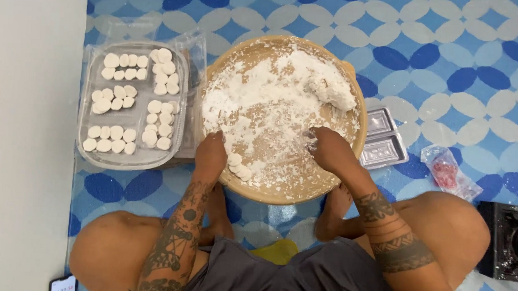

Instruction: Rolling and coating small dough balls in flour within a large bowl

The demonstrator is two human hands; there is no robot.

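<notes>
- On a blue patterned mat: round wooden bowl (355, 85) dusted with white flour (261, 105).
- Left hand (212, 152): fingers curled, touching small white dough pieces (239, 167) at the bowl's near edge.
- Right hand (329, 148): fingers bent into the flour; whether it grips anything cannot be told.
- Beside the bowl, left: clear tray (138, 118) of dough discs.

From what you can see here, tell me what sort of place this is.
Probably a home floor used for making food by hand: a blue patterned mat, a round floured tray between the sitter's legs, and a clear plastic tray of white dough pieces.
</notes>
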